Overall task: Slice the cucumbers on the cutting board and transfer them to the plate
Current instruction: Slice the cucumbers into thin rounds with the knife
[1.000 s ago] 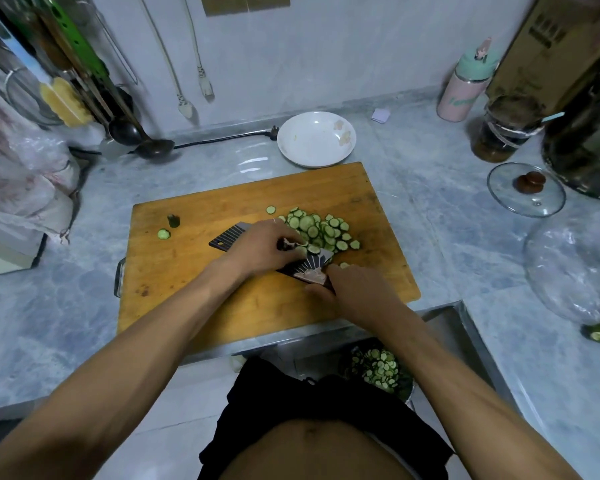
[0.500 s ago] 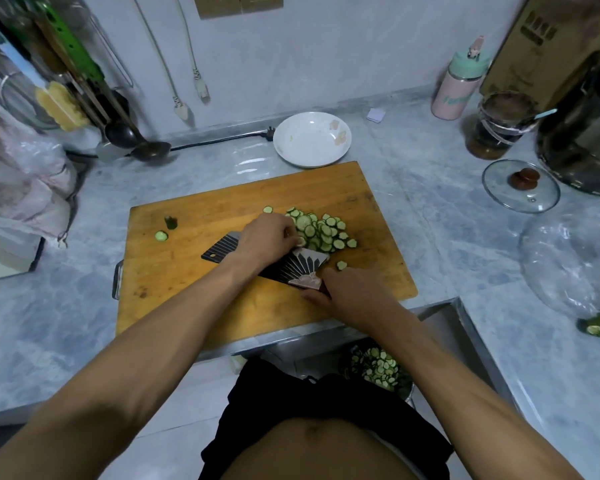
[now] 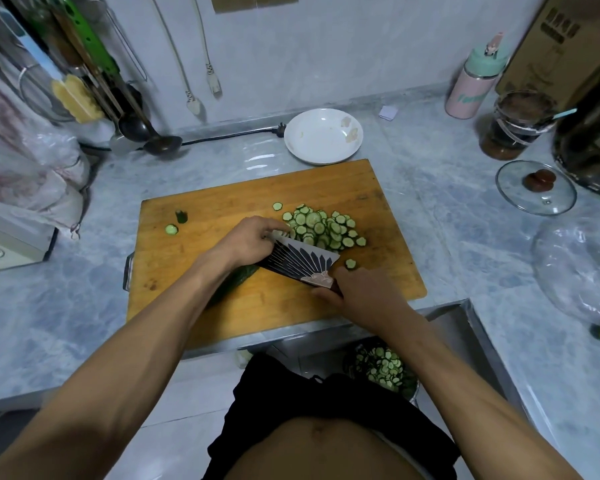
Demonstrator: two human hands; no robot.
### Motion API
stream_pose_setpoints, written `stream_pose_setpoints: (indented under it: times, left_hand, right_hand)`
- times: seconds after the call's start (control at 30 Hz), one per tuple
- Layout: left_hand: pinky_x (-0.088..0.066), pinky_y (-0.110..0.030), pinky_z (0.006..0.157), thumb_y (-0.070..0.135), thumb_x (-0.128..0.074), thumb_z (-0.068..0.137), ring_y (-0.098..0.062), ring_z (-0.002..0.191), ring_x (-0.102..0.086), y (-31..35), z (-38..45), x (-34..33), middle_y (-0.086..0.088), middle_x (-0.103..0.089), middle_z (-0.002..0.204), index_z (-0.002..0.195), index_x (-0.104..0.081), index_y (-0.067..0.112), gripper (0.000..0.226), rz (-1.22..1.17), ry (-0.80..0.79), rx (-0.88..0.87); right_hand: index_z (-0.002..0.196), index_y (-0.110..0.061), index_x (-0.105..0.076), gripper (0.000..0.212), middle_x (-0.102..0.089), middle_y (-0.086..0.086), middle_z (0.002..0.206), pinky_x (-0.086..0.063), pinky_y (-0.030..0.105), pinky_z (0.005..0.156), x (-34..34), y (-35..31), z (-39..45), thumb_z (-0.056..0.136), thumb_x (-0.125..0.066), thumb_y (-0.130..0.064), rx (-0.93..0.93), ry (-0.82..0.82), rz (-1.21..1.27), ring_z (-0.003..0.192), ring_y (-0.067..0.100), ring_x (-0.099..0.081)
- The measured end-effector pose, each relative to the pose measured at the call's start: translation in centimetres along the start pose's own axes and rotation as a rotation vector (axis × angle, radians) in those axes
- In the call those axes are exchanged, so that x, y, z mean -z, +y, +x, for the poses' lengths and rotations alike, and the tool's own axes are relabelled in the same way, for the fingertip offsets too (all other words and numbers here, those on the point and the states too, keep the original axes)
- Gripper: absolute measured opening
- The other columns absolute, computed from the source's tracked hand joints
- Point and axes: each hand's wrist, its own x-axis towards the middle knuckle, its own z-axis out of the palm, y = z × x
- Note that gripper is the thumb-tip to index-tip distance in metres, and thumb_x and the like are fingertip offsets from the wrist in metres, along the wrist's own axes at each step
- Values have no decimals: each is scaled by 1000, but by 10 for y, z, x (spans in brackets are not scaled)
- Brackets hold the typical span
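Box (image 3: 565, 43) print and pink bottle (image 3: 471, 85) script unreadable. Right hand (image 3: 364, 293) grips patterned knife (image 3: 300, 263), handle hidden; left hand (image 3: 248, 242), fingers curled, holds what seems a cucumber (image 3: 234, 280), mostly covered by the forearm. One slice pile (image 3: 323, 227) on cutting board (image 3: 222, 306), three stray pieces. One plate (image 3: 323, 136) behind the board.
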Motion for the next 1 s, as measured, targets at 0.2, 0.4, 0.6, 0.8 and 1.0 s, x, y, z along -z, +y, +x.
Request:
stream_pose_setpoints:
  times: [0.2,0.4,0.6,0.8,1.0]
  left_hand:
    - [-33,-9,97,-10,-49,82,-7,118,-52,-3,-23,7,6,-64,120,113,-70,20,48,-208,516,-74]
    - [-45,-14,86,-5,-50,81,-4,96,-60,-42,-64,-8,4,-69,100,98,-73,15,35,-298,891,-58]
    - [-46,-20,91,4,-65,80,-13,99,-60,-81,-71,-47,4,-66,104,103,-73,19,28,-121,612,-15]
    - [-54,-36,85,21,-69,86,-16,102,-62,-84,-61,-69,4,-67,114,116,-70,22,30,-25,568,-6]
    - [-55,-34,84,31,-63,87,-16,101,-65,-86,-63,-75,4,-70,112,109,-74,19,27,-14,622,-2]
  right_hand:
    - [105,-14,-57,56,-66,6,94,-46,36,65,-3,-4,-1,96,-35,-65,-82,-6,138,85,28,-64]
    - [66,-19,-50,54,-51,-5,59,-35,28,54,-11,-8,0,95,-38,-63,-185,-22,602,55,13,-50]
    - [71,-14,-54,59,-47,3,61,-31,27,55,-5,-33,6,98,-28,-60,-138,-44,830,56,12,-45]
    - [73,-9,-55,63,-51,8,62,-39,32,62,-3,-51,14,101,-25,-58,-178,-127,861,59,19,-52]
    - [85,11,-61,76,-55,11,66,-35,24,55,0,-57,6,104,-23,-51,-122,-155,774,64,24,-55]
